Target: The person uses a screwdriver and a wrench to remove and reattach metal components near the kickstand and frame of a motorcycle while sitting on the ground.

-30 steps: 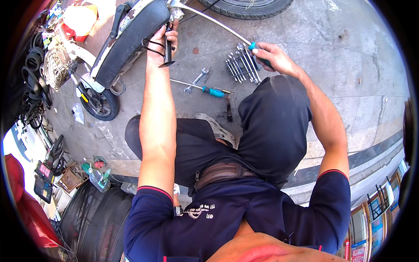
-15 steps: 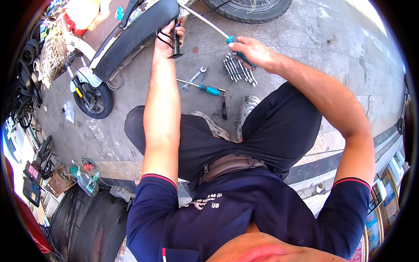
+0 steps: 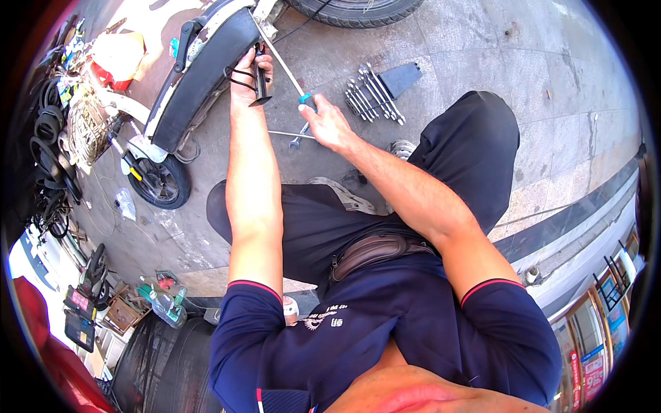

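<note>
My left hand (image 3: 245, 70) is closed around a black bar-shaped part (image 3: 261, 88) with a flared lower end. A thin black loop hangs over that hand's wrist side. My right hand (image 3: 326, 125) grips the teal handle of a long screwdriver (image 3: 281, 58). Its pale shaft slants up to the left, past my left fingers, and ends against the underside of a two-wheeled vehicle (image 3: 189, 100) with a long black panel, lying tilted. I cannot tell exactly what the tip touches. Below my right wrist, another screwdriver shaft (image 3: 284, 133) and an open-end wrench (image 3: 296, 142) lie on the floor, partly hidden.
Several wrenches (image 3: 372, 96) lie beside a dark grey holder (image 3: 401, 78) on the paving. A large tyre (image 3: 358, 16) is at the far edge. The vehicle's small wheel (image 3: 162, 183) is at left, near a clear plastic bag (image 3: 124, 203). A bottle (image 3: 167, 308) stands lower left.
My right hand has swung left and closer to my body, turning the screwdriver to a steeper slant. My left hand keeps its hold on the black part. The view has shifted slightly.
</note>
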A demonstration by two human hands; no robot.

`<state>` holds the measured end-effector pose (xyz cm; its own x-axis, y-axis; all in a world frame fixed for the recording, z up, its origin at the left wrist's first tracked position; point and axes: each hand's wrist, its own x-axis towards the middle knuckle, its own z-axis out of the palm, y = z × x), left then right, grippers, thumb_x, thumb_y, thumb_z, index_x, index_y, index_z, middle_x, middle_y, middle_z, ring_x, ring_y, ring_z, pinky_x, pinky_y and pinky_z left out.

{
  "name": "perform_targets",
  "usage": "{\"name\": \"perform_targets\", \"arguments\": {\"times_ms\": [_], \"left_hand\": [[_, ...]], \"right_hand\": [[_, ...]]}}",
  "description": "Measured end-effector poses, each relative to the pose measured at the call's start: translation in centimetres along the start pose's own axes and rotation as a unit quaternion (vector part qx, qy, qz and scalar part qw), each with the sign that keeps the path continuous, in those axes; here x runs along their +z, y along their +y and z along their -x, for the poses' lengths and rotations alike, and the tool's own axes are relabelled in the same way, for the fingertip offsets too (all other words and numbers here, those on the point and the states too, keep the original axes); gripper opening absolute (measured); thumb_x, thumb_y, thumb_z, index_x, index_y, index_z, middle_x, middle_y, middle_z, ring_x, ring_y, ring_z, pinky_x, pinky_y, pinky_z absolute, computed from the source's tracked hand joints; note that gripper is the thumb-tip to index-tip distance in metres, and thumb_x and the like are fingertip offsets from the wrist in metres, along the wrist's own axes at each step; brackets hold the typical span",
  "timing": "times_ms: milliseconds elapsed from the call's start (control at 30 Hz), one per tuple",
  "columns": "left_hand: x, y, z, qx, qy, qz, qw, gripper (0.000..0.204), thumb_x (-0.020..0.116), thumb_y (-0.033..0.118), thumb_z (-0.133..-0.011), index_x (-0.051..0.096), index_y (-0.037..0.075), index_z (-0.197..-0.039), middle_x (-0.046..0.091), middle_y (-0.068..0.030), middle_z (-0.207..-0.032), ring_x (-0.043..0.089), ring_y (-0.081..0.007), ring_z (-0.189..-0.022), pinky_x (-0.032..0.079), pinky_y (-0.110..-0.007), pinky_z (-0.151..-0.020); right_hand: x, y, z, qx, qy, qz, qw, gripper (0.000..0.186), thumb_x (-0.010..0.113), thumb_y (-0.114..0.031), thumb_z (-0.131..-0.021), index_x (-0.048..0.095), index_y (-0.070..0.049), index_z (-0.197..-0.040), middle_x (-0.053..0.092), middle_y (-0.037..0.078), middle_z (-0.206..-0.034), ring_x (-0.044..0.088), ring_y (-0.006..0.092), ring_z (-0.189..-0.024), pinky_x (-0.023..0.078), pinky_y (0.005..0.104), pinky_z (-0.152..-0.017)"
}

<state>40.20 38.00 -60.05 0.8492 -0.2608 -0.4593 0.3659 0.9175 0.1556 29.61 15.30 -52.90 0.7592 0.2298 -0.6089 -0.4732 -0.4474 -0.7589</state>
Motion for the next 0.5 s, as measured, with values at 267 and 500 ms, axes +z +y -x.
{"name": "perform_targets", "arguments": {"times_ms": [267, 500], "left_hand": [[1.2, -0.3, 0.1, -0.004, 0.004, 0.004, 1.0, 0.033, 0.057, 0.005, -0.098, 0.049, -0.008, -0.128, 0.055, -0.0197, -0.126, 0.053, -0.0107, -0.075, 0.053, -0.02, -0.063], [1.6, -0.2, 0.3, -0.035, 0.007, 0.013, 0.999, 0.025, 0.059, 0.01, -0.098, 0.057, -0.006, -0.118, 0.06, -0.0159, -0.118, 0.054, -0.0108, -0.075, 0.051, -0.021, -0.063]], "right_hand": [[-0.5, -0.8, 0.0, 0.014, -0.003, -0.021, 1.0, 0.044, 0.056, -0.039, -0.096, 0.054, 0.002, -0.112, 0.068, 0.03, -0.092, 0.065, 0.0474, -0.097, 0.05, 0.0548, -0.085], [-0.3, -1.4, 0.7, 0.039, 0.005, -0.038, 0.998, 0.045, 0.055, -0.039, -0.095, 0.054, 0.002, -0.112, 0.067, 0.03, -0.094, 0.065, 0.0479, -0.096, 0.048, 0.0541, -0.083]]}}
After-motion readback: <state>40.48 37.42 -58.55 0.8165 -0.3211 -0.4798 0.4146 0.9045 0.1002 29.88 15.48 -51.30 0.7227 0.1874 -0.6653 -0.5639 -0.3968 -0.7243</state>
